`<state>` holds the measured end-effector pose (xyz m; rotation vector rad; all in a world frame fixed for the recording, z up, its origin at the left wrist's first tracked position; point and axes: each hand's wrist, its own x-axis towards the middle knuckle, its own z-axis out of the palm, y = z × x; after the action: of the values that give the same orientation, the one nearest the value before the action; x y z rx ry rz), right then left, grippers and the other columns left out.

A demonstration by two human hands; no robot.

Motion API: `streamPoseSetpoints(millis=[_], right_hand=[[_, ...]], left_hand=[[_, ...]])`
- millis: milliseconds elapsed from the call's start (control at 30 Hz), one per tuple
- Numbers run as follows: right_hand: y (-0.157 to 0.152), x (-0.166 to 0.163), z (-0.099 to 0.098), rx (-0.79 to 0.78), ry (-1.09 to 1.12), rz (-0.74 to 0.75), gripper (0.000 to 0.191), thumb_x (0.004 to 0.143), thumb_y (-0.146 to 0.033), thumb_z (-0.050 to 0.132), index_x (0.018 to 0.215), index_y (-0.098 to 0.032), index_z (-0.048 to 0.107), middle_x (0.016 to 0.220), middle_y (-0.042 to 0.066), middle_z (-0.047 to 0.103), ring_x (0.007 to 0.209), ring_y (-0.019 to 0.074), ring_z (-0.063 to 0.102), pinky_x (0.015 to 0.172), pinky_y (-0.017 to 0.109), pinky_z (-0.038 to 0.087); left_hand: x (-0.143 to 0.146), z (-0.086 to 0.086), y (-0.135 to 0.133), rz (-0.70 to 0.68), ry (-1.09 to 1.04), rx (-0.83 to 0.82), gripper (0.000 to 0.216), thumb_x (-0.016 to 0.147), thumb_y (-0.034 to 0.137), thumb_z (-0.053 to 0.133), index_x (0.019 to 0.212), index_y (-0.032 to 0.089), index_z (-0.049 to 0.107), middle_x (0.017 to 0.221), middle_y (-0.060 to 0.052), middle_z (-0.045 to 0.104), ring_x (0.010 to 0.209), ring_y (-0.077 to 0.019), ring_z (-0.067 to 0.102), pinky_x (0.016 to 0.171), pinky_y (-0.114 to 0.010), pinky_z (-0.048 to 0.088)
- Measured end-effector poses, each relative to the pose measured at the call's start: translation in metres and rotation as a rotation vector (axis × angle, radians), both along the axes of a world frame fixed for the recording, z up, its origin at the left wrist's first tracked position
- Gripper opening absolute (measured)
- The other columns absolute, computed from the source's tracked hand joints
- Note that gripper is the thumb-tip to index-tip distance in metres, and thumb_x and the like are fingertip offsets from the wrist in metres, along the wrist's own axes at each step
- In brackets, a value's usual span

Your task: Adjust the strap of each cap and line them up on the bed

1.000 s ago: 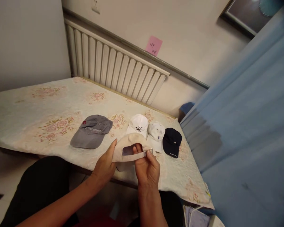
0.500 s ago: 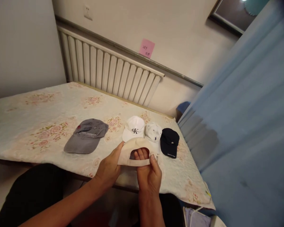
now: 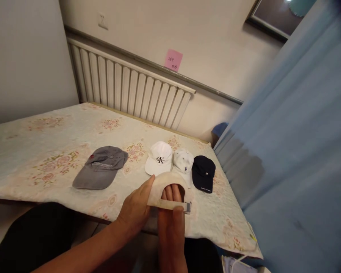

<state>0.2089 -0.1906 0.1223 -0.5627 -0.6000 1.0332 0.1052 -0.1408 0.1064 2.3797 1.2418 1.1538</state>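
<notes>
A cream baseball cap is held up over the near edge of the bed, its back opening and strap facing me. My left hand grips the cap's left side, thumb along its edge. From below, my right hand reaches in, fingers inside the opening and thumb on the strap close to the metal buckle. Behind the cap lie a white cap with black letters, a white cap with a small dark emblem and a black cap. A grey cap rests further left.
A flowered sheet covers the bed. Behind it a white radiator runs along the wall, under a pink note. A blue curtain hangs on the right.
My right hand has shifted left and turned, its thumb moving along the strap away from the cap's right side. The buckle shows more clearly. The cap has come slightly nearer and lower.
</notes>
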Motion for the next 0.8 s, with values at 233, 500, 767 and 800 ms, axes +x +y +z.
streamPoseSetpoints(millis=[233,500,767,800], right_hand=[[-0.005,-0.007,-0.005,-0.136,-0.271,-0.041,0.074,0.074,-0.034,0.063,0.142,-0.022,0.036,0.145,0.010,0.044,0.135,0.0257,0.039,0.107,0.041,0.039],[-0.010,-0.013,0.006,-0.292,-0.456,-0.117,0.073,0.077,-0.020,0.060,0.144,-0.026,0.032,0.146,0.005,0.043,0.128,0.0220,0.046,0.104,0.034,0.040],[-0.016,-0.017,0.008,-0.535,-0.453,-0.248,0.058,0.083,-0.037,0.058,0.137,-0.020,0.047,0.132,0.007,0.058,0.119,0.0228,0.054,0.099,0.034,0.044],[-0.016,-0.018,0.010,-0.563,-0.456,-0.282,0.057,0.082,-0.038,0.059,0.135,-0.018,0.049,0.129,0.007,0.060,0.117,0.0233,0.056,0.096,0.033,0.047]], left_hand=[[0.002,-0.002,-0.002,0.006,0.007,0.084,0.050,0.090,0.023,0.039,0.139,0.012,0.037,0.130,-0.016,0.059,0.114,-0.0235,0.060,0.090,-0.037,0.054],[0.003,-0.007,-0.007,-0.001,-0.017,0.147,0.056,0.088,0.018,0.041,0.143,0.014,0.030,0.126,-0.015,0.061,0.109,-0.0222,0.063,0.087,-0.034,0.054],[-0.003,-0.031,-0.002,-0.042,-0.056,0.133,0.062,0.092,0.023,0.039,0.148,0.017,0.015,0.130,-0.016,0.058,0.110,-0.0228,0.062,0.089,-0.035,0.053],[-0.005,-0.036,-0.001,-0.053,-0.057,0.130,0.063,0.092,0.023,0.039,0.149,0.018,0.014,0.131,-0.016,0.057,0.111,-0.0227,0.061,0.089,-0.036,0.053]])
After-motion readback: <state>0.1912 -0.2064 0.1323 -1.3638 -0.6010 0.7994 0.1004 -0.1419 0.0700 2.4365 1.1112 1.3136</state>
